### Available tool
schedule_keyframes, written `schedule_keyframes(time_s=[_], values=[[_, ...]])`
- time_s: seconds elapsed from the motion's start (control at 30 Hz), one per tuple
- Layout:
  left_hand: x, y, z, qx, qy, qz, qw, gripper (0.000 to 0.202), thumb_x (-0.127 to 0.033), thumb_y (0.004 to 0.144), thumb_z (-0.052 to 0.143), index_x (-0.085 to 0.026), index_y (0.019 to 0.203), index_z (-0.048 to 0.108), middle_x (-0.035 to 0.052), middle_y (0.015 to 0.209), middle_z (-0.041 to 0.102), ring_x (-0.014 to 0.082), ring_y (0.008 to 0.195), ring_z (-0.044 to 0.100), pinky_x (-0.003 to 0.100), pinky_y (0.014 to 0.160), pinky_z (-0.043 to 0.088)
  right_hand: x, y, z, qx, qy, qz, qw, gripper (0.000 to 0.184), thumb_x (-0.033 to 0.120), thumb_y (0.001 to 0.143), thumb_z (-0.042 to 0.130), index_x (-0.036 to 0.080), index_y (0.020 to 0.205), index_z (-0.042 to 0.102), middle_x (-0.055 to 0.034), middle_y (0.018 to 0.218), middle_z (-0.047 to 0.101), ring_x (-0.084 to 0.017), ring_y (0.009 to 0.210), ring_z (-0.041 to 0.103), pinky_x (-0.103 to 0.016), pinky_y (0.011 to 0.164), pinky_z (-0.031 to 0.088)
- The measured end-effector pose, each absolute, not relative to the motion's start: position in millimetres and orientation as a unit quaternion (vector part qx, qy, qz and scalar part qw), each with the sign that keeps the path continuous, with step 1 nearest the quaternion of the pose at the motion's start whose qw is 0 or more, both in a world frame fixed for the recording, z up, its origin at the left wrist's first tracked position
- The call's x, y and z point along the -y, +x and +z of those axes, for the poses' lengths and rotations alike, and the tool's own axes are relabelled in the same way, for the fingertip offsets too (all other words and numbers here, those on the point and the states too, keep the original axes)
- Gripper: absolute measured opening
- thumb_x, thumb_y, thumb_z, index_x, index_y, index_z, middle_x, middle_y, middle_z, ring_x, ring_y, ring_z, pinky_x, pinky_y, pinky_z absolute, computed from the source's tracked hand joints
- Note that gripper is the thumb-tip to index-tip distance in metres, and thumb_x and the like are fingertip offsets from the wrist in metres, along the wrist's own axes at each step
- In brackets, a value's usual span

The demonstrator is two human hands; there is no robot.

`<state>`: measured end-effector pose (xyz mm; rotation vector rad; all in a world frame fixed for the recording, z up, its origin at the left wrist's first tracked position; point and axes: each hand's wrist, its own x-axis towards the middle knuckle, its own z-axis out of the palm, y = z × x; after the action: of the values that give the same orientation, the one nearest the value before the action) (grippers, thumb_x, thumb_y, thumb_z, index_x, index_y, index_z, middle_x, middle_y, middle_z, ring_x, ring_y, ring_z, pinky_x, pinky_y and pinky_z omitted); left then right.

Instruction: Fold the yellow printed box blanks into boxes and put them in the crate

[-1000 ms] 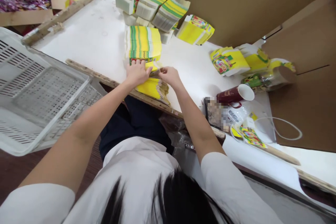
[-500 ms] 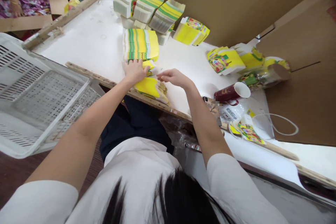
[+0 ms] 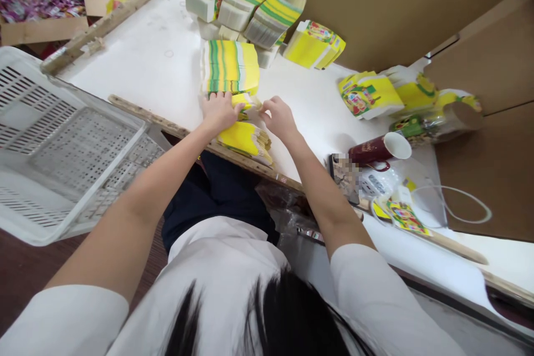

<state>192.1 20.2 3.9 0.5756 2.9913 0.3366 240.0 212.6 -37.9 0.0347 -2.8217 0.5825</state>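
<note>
Right hand (image 3: 280, 118) back in by left hand (image 3: 219, 113); both sets of fingers pinch yellow pack (image 3: 248, 102) between them, yellow pile (image 3: 246, 139) just below fingers at bench (image 3: 146, 61) edge. We judge: grip edges only, keep pack flat.

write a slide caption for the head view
Left hand and right hand handle a yellow printed sheet at a white table.

Your left hand (image 3: 219, 113) and right hand (image 3: 278, 118) hide most of the yellow packet (image 3: 247, 104); the object (image 3: 344, 175) beside the mug (image 3: 377, 150) is blurred.
</note>
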Motion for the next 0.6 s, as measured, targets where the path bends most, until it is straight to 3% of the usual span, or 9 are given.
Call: schedule_keyframes(time_s=[0.17,0.3,0.47,0.6], values=[[-18.6,191.2,2.5,-0.974,0.194,0.113,0.037,0.06,-0.053,0.1,0.028,-0.012,0.138,0.05,0.02,0.144,0.055,0.0362,0.134,0.047,0.05,0.111,0.033,-198.0,227.3,-31.7,0.975,-0.03,0.194,0.106,0.011,0.016,0.082,0.058,0.017,0.092,0.063,-0.007,0.084,0.068,-0.021,0.076,0.056,-0.031,0.071,0.04],[-16.4,189.0,-0.3,-0.971,0.21,0.107,0.03,0.058,-0.053,0.1,0.031,-0.012,0.135,0.053,0.0195,0.142,0.057,0.0359,0.132,0.05,0.049,0.11,0.036,-181.9,221.3,-23.6,0.977,-0.12,0.167,0.054,0.023,0.02,0.088,0.054,0.012,0.105,0.067,-0.0158,0.1,0.073,-0.027,0.09,0.064,-0.035,0.08,0.045],[-14.8,189.0,1.1,-0.971,0.213,0.103,0.027,0.053,-0.049,0.102,0.032,-0.012,0.133,0.053,0.0192,0.14,0.059,0.0346,0.132,0.05,0.047,0.108,0.039,-166.5,219.1,-20.6,0.97,-0.158,0.186,0.0,0.035,0.023,0.098,0.043,0.007,0.098,0.074,-0.0234,0.103,0.075,-0.032,0.099,0.069,-0.038,0.085,0.048],[-13.5,191.8,7.0,-0.971,0.211,0.106,0.047,0.049,-0.046,0.102,0.034,-0.013,0.133,0.052,0.018,0.143,0.058,0.0333,0.134,0.049,0.046,0.108,0.039,-150.7,218.8,-17.8,0.956,-0.161,0.242,-0.034,0.031,0.029,0.102,0.048,0.011,0.104,0.073,-0.0155,0.103,0.076,-0.025,0.1,0.071,-0.033,0.084,0.053]])
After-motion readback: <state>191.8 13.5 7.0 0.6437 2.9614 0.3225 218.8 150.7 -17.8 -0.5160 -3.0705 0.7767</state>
